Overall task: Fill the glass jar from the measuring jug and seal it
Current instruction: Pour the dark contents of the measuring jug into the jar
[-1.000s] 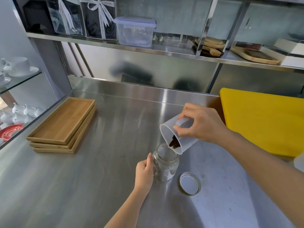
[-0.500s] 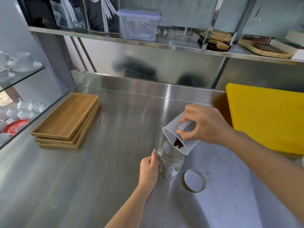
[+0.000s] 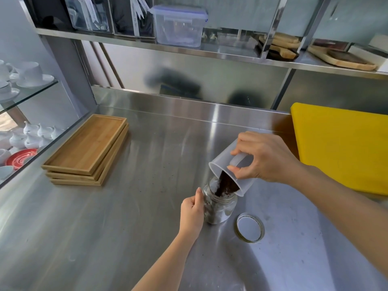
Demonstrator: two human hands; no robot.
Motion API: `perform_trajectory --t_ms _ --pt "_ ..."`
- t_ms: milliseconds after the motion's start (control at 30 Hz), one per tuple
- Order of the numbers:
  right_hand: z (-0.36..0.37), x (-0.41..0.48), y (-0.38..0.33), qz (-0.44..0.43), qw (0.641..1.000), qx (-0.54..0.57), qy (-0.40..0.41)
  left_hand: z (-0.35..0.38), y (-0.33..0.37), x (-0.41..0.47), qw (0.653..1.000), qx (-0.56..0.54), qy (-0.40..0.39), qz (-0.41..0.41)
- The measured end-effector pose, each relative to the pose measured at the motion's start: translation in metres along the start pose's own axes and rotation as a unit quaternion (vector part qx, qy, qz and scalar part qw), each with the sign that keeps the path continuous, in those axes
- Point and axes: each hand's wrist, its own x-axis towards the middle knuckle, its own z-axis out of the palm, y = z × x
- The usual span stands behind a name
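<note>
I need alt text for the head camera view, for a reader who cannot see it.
A right hand tips a translucent measuring jug, pouring dark grounds into a glass jar that the left hand steadies on a steel counter. The jar's lid lies beside it; stacked wooden trays sit further left.

No words or numbers clear enough to read anywhere; some tiny writing on the white ribbons [image 3: 138,9] up on the top shelf [image 3: 147,44], but far too small and blurry to make out; no marks to read on the measuring jug [image 3: 228,173], the glass jar [image 3: 220,208] or the lid [image 3: 249,227].
</note>
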Motion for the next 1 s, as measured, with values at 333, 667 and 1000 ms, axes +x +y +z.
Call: perform_trajectory --t_ms 333,667,1000 --pt "0.0023 0.0002 -0.0002 -0.021 1.0 0.003 0.011 0.0013 -0.0012 0.0007 1.0 -0.011 0.005 -0.004" --pt "0.0059 0.0019 0.0 -0.031 0.999 0.003 0.009 0.0026 -0.0065 0.0037 1.0 -0.015 0.004 -0.007" --pt "0.0074 0.0021 -0.0011 -0.04 0.999 -0.001 0.008 0.0013 -0.0051 0.0021 1.0 -0.009 0.002 -0.006"
